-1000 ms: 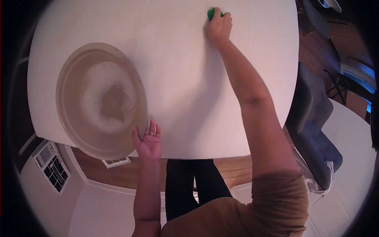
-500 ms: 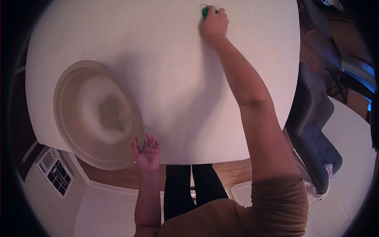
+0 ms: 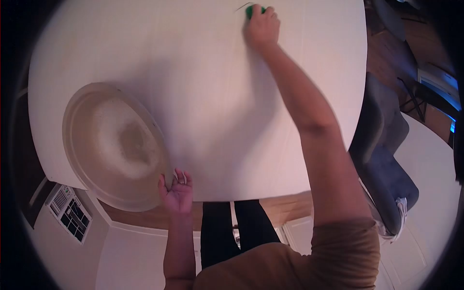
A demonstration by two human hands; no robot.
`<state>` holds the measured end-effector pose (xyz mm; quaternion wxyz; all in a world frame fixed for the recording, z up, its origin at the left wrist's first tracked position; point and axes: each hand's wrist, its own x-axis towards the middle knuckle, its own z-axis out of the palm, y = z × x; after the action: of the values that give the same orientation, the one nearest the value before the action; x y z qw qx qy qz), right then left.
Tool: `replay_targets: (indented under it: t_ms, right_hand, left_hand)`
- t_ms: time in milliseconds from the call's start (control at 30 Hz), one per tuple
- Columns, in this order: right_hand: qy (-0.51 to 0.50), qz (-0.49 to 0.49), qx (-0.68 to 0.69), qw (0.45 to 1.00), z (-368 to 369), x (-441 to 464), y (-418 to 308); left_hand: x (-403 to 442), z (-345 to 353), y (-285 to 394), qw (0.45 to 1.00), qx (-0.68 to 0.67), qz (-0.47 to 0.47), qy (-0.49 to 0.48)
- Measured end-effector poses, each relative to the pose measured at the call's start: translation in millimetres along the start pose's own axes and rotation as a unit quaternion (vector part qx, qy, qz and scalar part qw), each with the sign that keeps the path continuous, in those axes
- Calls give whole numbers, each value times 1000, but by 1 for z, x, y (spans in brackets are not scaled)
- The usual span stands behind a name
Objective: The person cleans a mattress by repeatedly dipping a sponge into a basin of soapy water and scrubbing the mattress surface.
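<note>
My right hand is at the far edge of the view, closed over a small green pad against the white tabletop. Most of the pad is hidden by the fingers, so its exact kind is unclear. A thin dark strand juts out to its left. At the lower left, a large beige basin with whitish suds and cloudy liquid overhangs the table's near edge. My left hand has the basin's right rim between thumb and fingers, palm up; a ring shows on one finger.
Dark grey chairs stand along the table's right side, one with a pale cloth over it. A white panel with dark panes is at the lower left. My legs are at the near table edge.
The basin and my left hand have shifted slightly down and left in view. My right hand stays in nearly the same place with the green pad; more of the dark strand shows.
</note>
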<state>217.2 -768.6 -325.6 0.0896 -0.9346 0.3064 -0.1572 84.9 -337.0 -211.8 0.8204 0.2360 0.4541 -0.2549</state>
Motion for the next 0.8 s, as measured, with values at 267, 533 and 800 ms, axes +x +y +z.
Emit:
replay_targets:
  t_ms: [267, 533, 800]
  right_hand:
    - [-378, 3, 170, 910, -115, -281, -19]
    - [-2, -13, 13, 1000, -33, -73, 32]
    - [-238, -76, -20, 968, -87, -233, 61]
  left_hand:
    - [-8, -3, 1, 1000, -11, -9, -14]
    - [-4, -4, -4, 1000, -7, 13, -17]
    - [-7, -3, 1, 999, 5, 6, 33]
